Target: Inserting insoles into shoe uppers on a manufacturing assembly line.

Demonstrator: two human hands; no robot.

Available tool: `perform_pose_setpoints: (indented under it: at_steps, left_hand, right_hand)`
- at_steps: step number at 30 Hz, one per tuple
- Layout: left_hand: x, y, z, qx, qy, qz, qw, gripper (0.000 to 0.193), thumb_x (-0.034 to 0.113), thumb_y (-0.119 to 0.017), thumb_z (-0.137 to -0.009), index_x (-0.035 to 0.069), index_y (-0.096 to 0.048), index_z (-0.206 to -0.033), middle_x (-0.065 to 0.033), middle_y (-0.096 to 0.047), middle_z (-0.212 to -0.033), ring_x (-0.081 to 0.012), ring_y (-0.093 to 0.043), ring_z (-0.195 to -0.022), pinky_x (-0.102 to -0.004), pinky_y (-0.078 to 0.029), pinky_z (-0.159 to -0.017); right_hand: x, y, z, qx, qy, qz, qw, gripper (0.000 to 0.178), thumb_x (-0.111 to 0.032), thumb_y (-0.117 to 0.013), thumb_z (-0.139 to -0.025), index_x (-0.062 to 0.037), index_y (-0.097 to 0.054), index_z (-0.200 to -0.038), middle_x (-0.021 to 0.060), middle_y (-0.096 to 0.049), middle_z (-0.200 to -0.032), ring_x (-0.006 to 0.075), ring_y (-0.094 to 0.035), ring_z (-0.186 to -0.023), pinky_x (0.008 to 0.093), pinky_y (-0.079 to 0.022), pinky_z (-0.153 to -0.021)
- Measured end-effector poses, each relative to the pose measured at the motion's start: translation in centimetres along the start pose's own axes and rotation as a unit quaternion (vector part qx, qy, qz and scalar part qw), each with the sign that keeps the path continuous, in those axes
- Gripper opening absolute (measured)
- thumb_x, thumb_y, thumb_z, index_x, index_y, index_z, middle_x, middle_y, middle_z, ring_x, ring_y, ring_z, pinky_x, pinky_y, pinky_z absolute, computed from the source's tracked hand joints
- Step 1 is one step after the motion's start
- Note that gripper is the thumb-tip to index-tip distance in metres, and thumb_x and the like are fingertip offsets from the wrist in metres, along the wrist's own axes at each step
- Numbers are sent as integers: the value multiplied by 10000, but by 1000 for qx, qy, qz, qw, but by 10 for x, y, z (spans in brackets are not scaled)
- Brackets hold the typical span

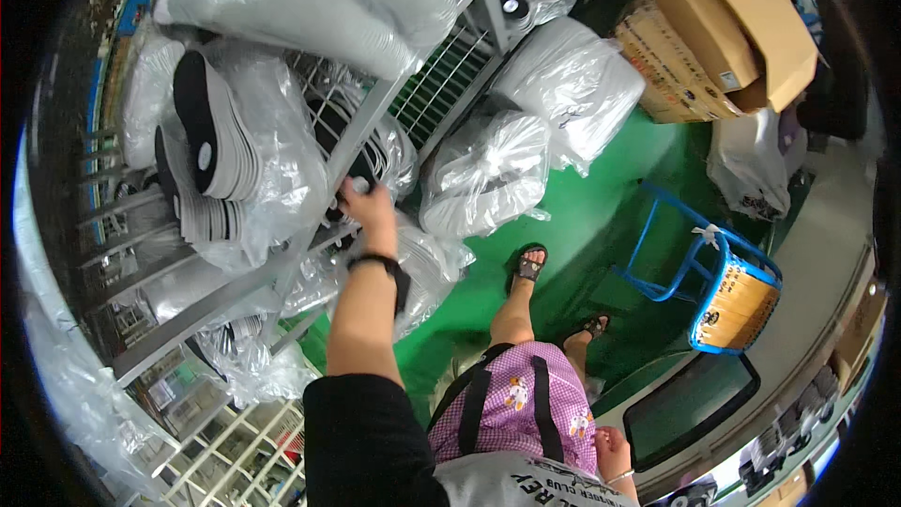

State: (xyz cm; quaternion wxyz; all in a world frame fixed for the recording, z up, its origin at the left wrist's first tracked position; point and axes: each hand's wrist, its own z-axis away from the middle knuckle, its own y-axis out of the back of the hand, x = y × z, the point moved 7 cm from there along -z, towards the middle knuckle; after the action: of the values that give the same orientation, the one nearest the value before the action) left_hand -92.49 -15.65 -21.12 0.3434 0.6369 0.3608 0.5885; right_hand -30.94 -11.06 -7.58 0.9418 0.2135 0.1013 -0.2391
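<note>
My left hand [369,208], a dark band round its wrist, reaches into a metal rack [361,127]. Its fingers are curled at the edge of a stack of dark insoles [368,167] in clear plastic; the fingertips are partly hidden. To its left, a bag of grey insoles with black tops [221,136] lies open on the rack. Beneath the hand is another plastic bag of pale insoles [422,268]. My right hand [613,452] hangs beside the purple checked apron [511,404], loosely closed, and nothing shows in it.
Filled plastic bags [488,174] stand on the green floor [601,197] beside the rack. Cardboard boxes [699,38] are stacked at the far right. A blue-framed chair [737,305] with a wooden panel is to my right. A white wire grid [230,455] is at lower left.
</note>
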Motion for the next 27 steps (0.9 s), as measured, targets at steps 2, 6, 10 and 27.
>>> perform_pose_setpoints:
  at_steps: [2, 6, 10, 27]
  left_hand:
    - [53, 15, 82, -77, -137, 44, 987, 589, 86, -616, -646, 8, -381, -1181, -191, -432, -1038, -361, -394, -982, -434, -316, -873]
    - [169, 81, 274, -384, -297, 157, 860, 495, 48, -599, -659, 42, -450, -1130, -181, -432, -959, -345, -421, -948, -422, -359, -807]
    - [232, 159, 415, -630, -467, 186, 592, 330, 62, -601, -698, 47, -502, -1012, -158, -495, -870, -336, -507, -777, -396, -410, -657]
    - [310, 290, 739, -958, -235, 106, 128, 446, 56, -496, -832, -15, -296, -1225, -89, -502, -1059, -162, -495, -970, -280, -392, -852]
  right_hand:
    - [-13, 7, 2, 27, 4, -61, 998, 183, -142, -526, -813, 26, -562, -875, 97, -611, -735, 150, -591, -664, 254, -460, -596]
    - [-59, 30, -2, 12, 65, -343, 937, 181, -163, -538, -828, -40, -487, -951, 78, -562, -976, 138, -537, -830, 265, -447, -692]
    - [-98, 62, 6, 21, 131, -565, 814, 293, -212, -601, -793, -96, -409, -981, 66, -478, -1038, 138, -482, -915, 295, -436, -740]
    - [153, 188, 260, 673, 50, -226, 702, 407, -208, -722, -551, -52, -457, -817, 172, -404, -989, 304, -481, -885, 341, -446, -714]
